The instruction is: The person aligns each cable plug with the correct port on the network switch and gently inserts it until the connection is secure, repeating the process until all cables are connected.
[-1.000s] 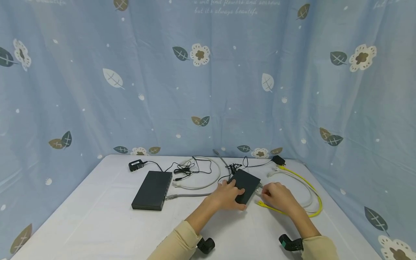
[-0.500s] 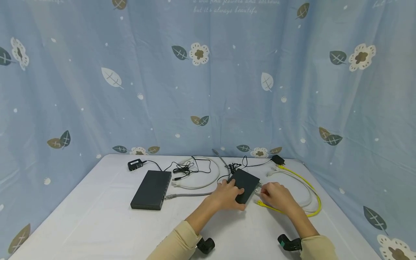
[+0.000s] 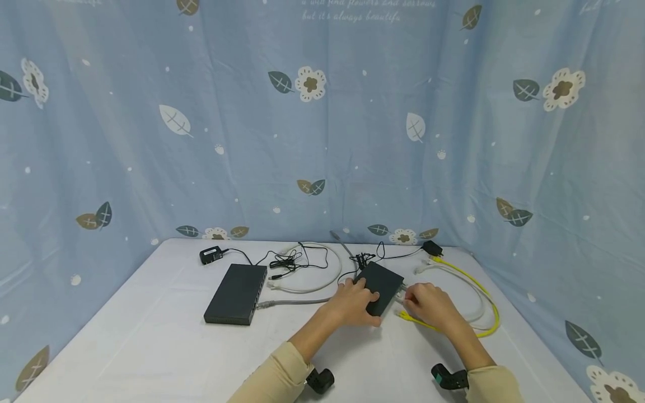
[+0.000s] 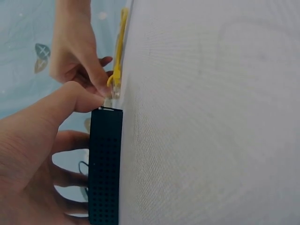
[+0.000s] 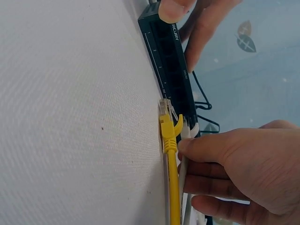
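A small black network switch (image 3: 385,284) lies at an angle in the head view. My left hand (image 3: 350,303) grips it, fingers across the top and thumb at the port-side edge. In the right wrist view, a row of ports (image 5: 169,61) faces my right hand (image 5: 248,171). That hand's thumb and fingers pinch a pale network cable (image 5: 183,176) close behind its plug, which is at the last port along the row. Beside it lies the clear plug of a yellow network cable (image 5: 173,183), close to the switch's edge; no finger holds this one.
A larger black switch (image 3: 235,294) sits on the left of the white table (image 3: 166,352), with a grey cable (image 3: 297,303) beside it. Behind lie a power adapter (image 3: 210,256), bundled black cords (image 3: 284,262) and a white cable loop (image 3: 340,268). Another adapter (image 3: 431,248) lies back right.
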